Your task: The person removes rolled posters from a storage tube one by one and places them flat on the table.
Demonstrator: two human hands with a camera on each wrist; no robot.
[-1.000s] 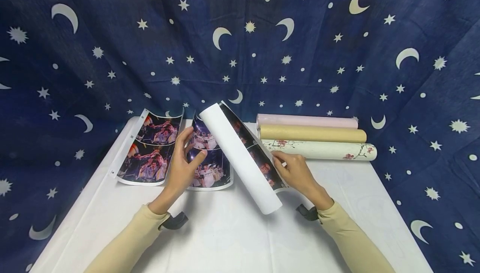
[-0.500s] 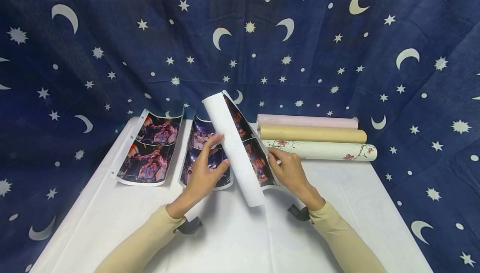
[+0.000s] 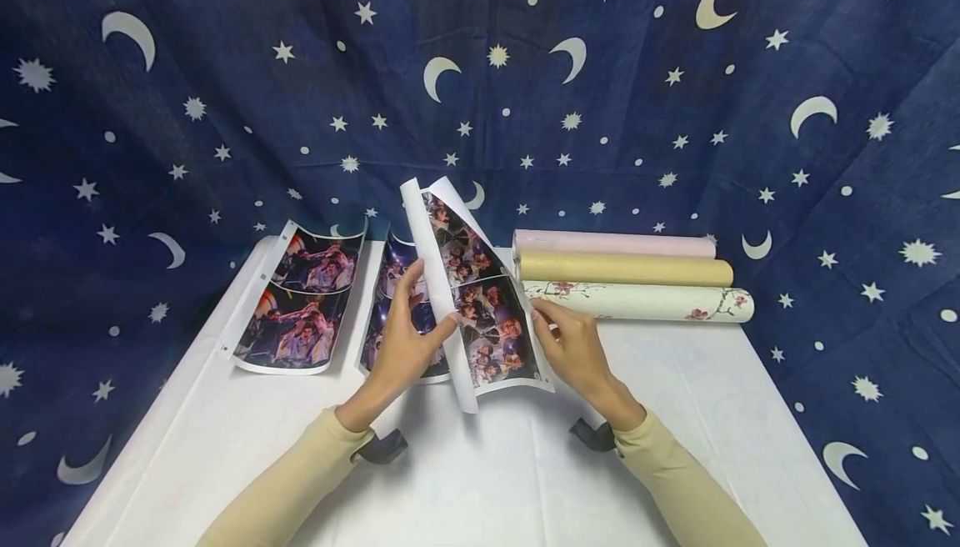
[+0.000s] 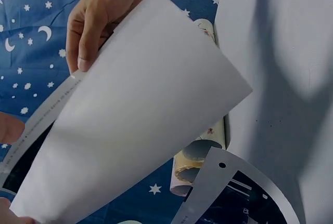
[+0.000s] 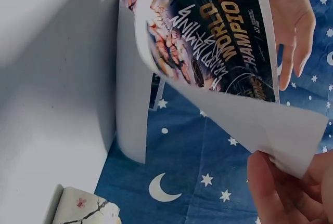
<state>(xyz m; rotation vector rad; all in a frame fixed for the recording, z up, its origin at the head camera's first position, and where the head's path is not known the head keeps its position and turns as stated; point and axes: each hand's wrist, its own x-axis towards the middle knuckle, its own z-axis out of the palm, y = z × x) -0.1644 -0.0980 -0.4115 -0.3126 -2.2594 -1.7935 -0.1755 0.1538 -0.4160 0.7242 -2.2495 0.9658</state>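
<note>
A curling poster (image 3: 487,330) with two dark group photos is held up between both hands in the head view. My right hand (image 3: 573,347) pinches its right edge between thumb and fingers. My left hand (image 3: 408,343) holds its rolled-in left edge, the thumb on the white back. That white back (image 4: 135,104) fills much of the left wrist view, with the right hand (image 4: 104,16) above it. In the right wrist view the poster's printed face (image 5: 218,42) shows gold lettering and scribbled signatures. Behind the left hand, a second poster (image 3: 375,355) lies partly hidden.
At the left lies another curled photo poster (image 3: 300,338). Three rolls lie along the back right: pink (image 3: 615,243), gold (image 3: 626,268) and a cream one with blossoms (image 3: 652,301). A white cloth covers the table (image 3: 480,480); a blue star-patterned curtain (image 3: 480,22) hangs behind.
The held poster has unrolled wider, baring more of its photos, and its white rolled part has moved left. My left hand has moved right onto the roll; the right hand has shifted slightly left.
</note>
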